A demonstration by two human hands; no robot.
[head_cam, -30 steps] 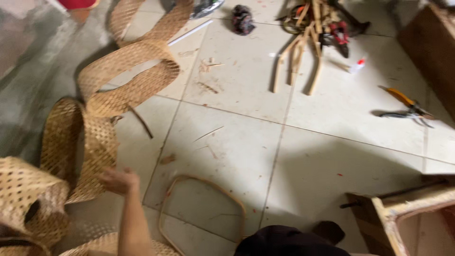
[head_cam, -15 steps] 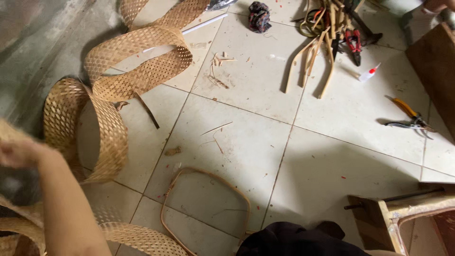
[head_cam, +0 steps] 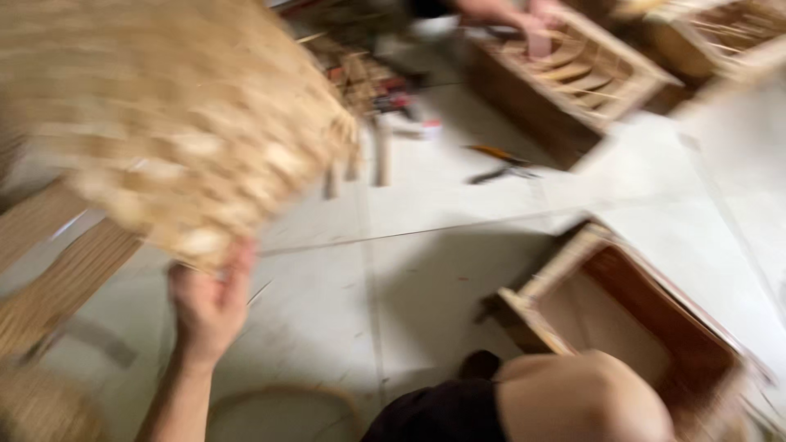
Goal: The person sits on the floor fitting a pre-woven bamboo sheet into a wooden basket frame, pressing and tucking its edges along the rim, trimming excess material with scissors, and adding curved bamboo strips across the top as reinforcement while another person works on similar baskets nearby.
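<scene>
My left hand (head_cam: 209,303) is raised from the lower left and grips the bottom edge of a large sheet of woven cane (head_cam: 164,123). The sheet is lifted off the floor and fills the upper left of the view, blurred by motion. My right hand is out of view. My bare knee (head_cam: 581,401) and dark shorts (head_cam: 442,417) show at the bottom.
A wooden stool frame (head_cam: 630,319) stands at my right on the tiled floor. A bent cane loop (head_cam: 278,401) lies below my hand, woven strips (head_cam: 57,278) at the left. Pliers (head_cam: 499,164) and cane sticks (head_cam: 381,151) lie farther off. Another person's hands (head_cam: 524,16) work on a wooden frame (head_cam: 573,74).
My left hand has lifted the woven cane sheet off the floor, up in front of the camera. The view has swung up and to the right, bringing the stool frame and the other person's hands into sight.
</scene>
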